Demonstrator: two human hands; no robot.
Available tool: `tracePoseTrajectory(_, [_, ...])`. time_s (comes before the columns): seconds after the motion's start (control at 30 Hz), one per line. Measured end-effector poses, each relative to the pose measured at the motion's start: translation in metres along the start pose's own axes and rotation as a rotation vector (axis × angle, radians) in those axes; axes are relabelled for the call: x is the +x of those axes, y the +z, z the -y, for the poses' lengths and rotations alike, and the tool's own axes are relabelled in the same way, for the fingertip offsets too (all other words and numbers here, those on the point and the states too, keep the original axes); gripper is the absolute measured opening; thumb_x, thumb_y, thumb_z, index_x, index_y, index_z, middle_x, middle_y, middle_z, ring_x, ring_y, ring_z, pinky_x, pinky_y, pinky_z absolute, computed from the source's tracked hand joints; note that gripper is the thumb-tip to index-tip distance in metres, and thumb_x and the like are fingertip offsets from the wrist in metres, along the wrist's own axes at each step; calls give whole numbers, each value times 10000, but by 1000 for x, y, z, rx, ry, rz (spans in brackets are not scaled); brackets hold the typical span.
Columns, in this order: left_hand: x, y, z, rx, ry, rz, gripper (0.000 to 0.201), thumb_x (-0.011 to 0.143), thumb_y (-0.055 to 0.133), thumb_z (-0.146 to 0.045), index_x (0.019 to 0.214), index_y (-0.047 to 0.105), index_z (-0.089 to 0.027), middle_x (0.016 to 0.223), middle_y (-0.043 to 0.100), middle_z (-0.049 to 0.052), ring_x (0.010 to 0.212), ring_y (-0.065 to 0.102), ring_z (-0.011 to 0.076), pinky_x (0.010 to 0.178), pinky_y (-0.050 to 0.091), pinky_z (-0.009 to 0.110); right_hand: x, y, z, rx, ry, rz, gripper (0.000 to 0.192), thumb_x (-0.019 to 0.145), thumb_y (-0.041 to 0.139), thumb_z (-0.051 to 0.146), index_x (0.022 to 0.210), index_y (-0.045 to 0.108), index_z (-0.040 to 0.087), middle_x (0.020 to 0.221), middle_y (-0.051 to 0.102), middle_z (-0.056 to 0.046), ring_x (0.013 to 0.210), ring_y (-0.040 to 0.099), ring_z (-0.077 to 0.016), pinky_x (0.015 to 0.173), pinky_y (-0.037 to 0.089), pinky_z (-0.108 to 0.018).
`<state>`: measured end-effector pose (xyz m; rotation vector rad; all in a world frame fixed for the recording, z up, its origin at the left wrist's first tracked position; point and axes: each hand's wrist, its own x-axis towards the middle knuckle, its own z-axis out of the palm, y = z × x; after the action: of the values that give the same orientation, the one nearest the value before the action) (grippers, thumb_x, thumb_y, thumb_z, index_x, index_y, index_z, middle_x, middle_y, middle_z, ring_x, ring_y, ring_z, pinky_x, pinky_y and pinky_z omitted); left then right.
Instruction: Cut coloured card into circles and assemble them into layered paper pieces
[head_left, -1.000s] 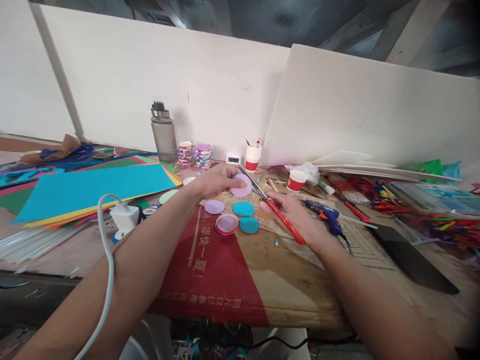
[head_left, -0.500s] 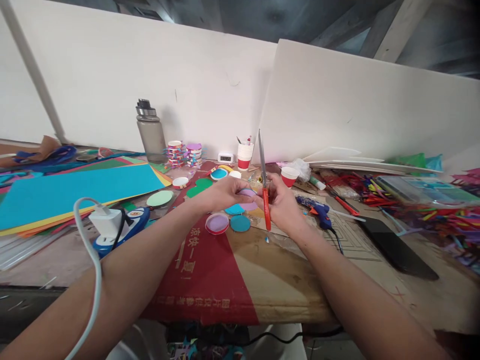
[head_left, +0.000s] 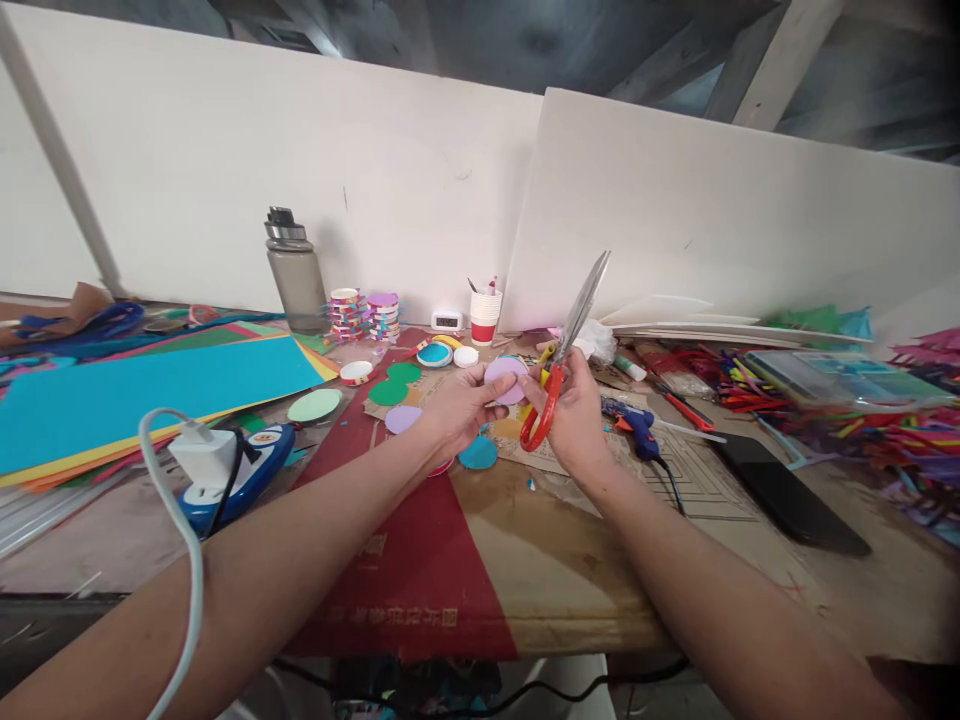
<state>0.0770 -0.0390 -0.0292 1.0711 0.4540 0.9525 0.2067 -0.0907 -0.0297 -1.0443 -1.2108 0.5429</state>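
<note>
above the table (head_left: 570,590), both hands' grip has lifted: left (head_left: 457,410) pinching purple disc (head_left: 506,380), right (head_left: 574,415) clutching scissors (head_left: 562,365).

Left hand (head_left: 457,408) pinches a lilac paper disc (head_left: 506,380) at its lower left edge, raised above the desk (head_left: 570,560). Right hand (head_left: 574,415) grips red-handled scissors (head_left: 559,385), blades together, tips up and to the right, handle just beside the disc. Teal disc (head_left: 478,453) lies flat below the hands. Blue glue gun (head_left: 630,420) lies right of the right hand.
</note>
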Motion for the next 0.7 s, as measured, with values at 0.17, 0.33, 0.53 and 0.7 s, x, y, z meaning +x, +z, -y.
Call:
tracePoseTrajectory(0.17, [2, -3, -7, 9, 25, -28, 358, 535, 906, -313, 739, 692, -111, 697, 635, 25, 610, 521, 81, 498, 360, 195, -2, 3, 2, -28, -15, 104, 446, 810, 643, 481, 1114, 406, 257, 859, 534, 6, 766, 547, -149, 714, 489, -298])
tracePoseTrajectory(0.33, [5, -13, -27, -56, 99, -60, 314, 566, 885, -251, 776, 694, -116, 726, 631, 16, 608, 506, 70, 481, 358, 183, -5, -1, 10, -191, -38, 263, 396, 870, 572, 523, 1133, 453, 252, 969, 569, -29, 900, 541, -178, 818, 472, -326])
tracePoseTrajectory(0.53, [6, -14, -35, -102, 151, -78, 273, 601, 859, -195, 782, 672, -112, 716, 600, 0, 586, 473, 52, 462, 330, 173, -11, -1, 3, -313, 18, 426, 309, 899, 527, 540, 922, 477, 236, 692, 474, 38, 623, 453, -141, 612, 409, -280])
tracePoseTrajectory(0.7, [7, -15, -31, -88, 149, -78, 317, 573, 879, -207, 798, 676, -112, 717, 602, -9, 576, 471, 42, 452, 327, 161, -9, -1, -2, -298, 7, 438, 326, 917, 494, 557, 872, 433, 239, 644, 447, 53, 567, 430, -129, 571, 378, -277])
